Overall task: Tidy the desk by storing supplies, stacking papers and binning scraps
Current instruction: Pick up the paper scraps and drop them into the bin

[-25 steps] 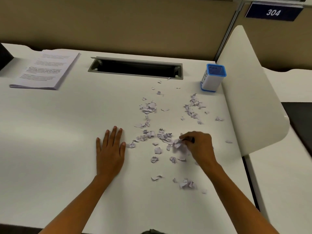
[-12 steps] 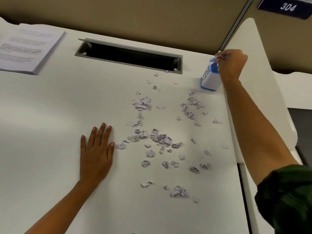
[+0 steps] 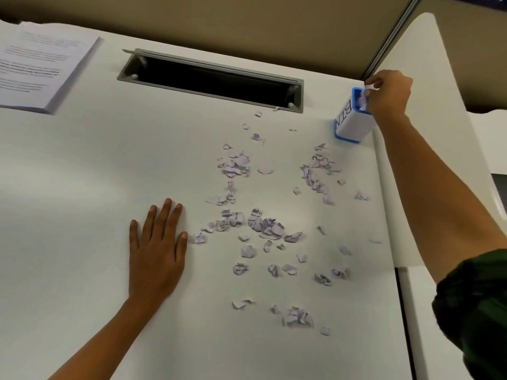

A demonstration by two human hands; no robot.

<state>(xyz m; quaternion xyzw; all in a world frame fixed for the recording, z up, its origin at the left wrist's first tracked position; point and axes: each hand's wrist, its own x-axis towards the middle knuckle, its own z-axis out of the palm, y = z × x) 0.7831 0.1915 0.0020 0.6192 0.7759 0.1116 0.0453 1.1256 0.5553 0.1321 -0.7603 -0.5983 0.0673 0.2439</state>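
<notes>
Head view: torn paper scraps (image 3: 362, 99) sit at the bin's (image 3: 349, 119) blue mouth, pinched in the right hand's (image 3: 389, 98) fingertips — more lie strewn over the desk (image 3: 82, 187), just beside the flat left hand (image 3: 157, 250), fingers slightly spread.

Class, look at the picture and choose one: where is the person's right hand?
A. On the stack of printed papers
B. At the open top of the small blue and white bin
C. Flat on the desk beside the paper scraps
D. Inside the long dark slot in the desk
B: the right hand is at the rim of the bin, with paper scraps at its fingertips over the opening; the left hand lies flat on the desk.
</notes>
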